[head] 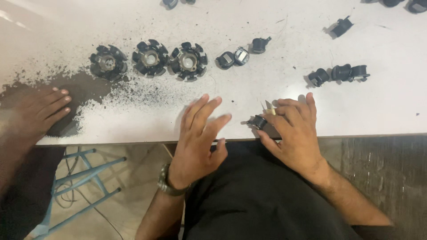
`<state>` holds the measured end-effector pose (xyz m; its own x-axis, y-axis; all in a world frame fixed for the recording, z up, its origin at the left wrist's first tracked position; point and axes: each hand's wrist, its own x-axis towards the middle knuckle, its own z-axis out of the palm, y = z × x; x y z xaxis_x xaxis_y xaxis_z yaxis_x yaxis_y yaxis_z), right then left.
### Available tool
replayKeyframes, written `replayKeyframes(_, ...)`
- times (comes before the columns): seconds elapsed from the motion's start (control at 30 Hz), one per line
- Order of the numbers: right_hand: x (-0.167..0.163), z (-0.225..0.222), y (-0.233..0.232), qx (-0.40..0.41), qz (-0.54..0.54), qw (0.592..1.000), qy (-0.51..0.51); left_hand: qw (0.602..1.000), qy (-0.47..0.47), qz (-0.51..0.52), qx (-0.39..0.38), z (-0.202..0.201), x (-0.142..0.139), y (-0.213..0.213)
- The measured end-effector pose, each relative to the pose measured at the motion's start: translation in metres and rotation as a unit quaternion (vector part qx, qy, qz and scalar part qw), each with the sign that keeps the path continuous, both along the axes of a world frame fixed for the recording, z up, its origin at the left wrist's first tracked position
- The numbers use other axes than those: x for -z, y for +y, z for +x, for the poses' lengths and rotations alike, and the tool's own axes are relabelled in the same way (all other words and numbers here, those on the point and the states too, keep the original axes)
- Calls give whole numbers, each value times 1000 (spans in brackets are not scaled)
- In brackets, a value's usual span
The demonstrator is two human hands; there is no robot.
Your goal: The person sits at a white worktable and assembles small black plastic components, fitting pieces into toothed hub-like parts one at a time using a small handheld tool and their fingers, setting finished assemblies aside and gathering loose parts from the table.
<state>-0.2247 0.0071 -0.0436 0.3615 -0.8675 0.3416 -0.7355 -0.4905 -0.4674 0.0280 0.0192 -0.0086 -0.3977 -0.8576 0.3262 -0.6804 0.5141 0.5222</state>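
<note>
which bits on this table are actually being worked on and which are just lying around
In hand:
- small black part, pinched by the right hand at the table edge
- thin pale tool in the same hand
- left hand, open, holding nothing

Lying about:
- three round black slotted cores in a row
- loose small black parts
- dark dust patch
- another person's hand
</note>
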Motion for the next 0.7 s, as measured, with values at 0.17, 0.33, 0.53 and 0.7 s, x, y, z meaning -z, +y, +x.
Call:
replayKeyframes(0.17,4,0,6,12,-4,1000,-6,998,13,-63,12,-32,5,16)
replayKeyframes(0.33,8,1,7,28,-8,999,-15,996,-29,-51,-61,-56,32,4)
replayKeyframes(0.53,15,-1,13,41,2,999,-3,998,-7,-42,-51,-51,42,7)
replayKeyframes(0.7,20,-13,26,17,-80,992,-94,998,9,-32,-61,-53,46,6)
